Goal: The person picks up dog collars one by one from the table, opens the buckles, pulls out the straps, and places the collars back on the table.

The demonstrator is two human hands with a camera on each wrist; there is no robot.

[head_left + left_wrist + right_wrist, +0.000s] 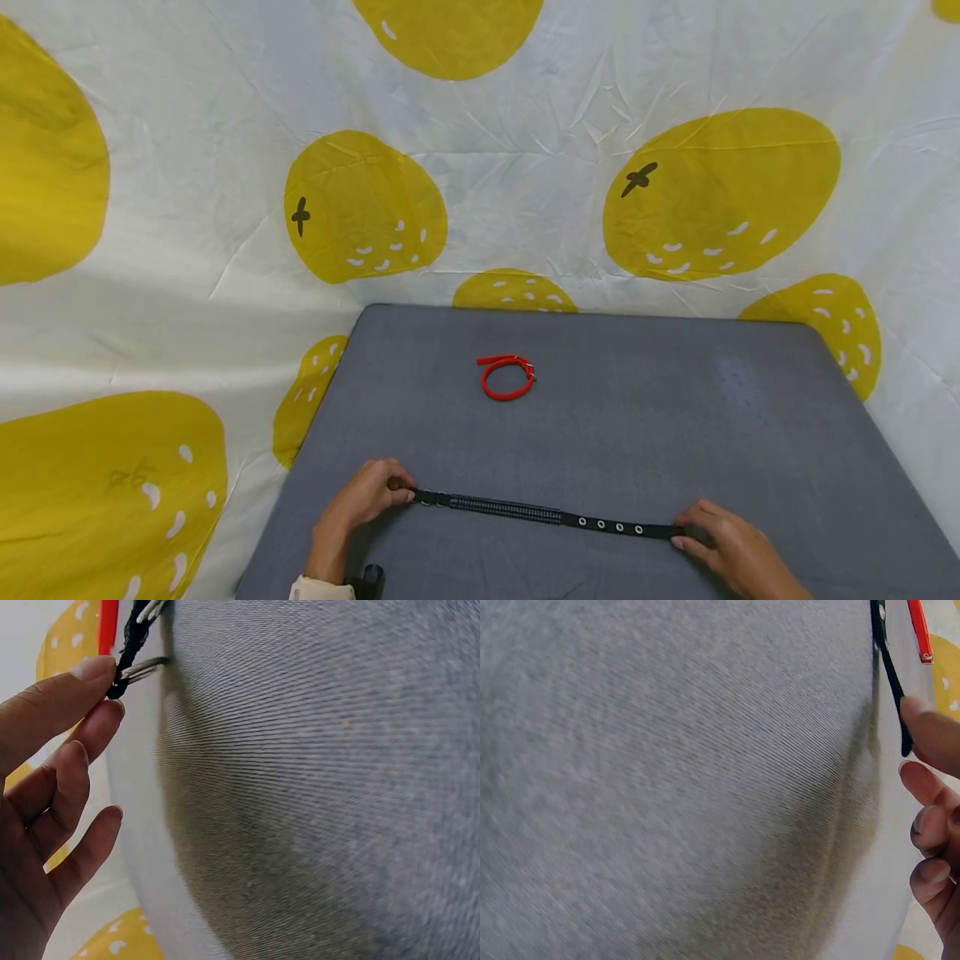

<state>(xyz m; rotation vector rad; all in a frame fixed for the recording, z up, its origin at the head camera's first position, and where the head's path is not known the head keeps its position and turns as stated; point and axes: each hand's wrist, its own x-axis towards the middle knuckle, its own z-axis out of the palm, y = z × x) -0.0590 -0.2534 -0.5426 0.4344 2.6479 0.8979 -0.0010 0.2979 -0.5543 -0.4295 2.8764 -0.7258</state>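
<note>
From here I see a black strap with silvery eyelets; a red strap; a grey tabletop; white cloth printed with yellow ovals.

In the head view, the left hand and right hand partly cover the black strap's 2 ends. The near edge cuts off the gray table; the 2 wrist views crop the red collar.

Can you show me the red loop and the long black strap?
Red loop (pixel 506 397): head view, on its near side.
Black strap (pixel 506 507): head view, on its ribbed middle part.
</note>
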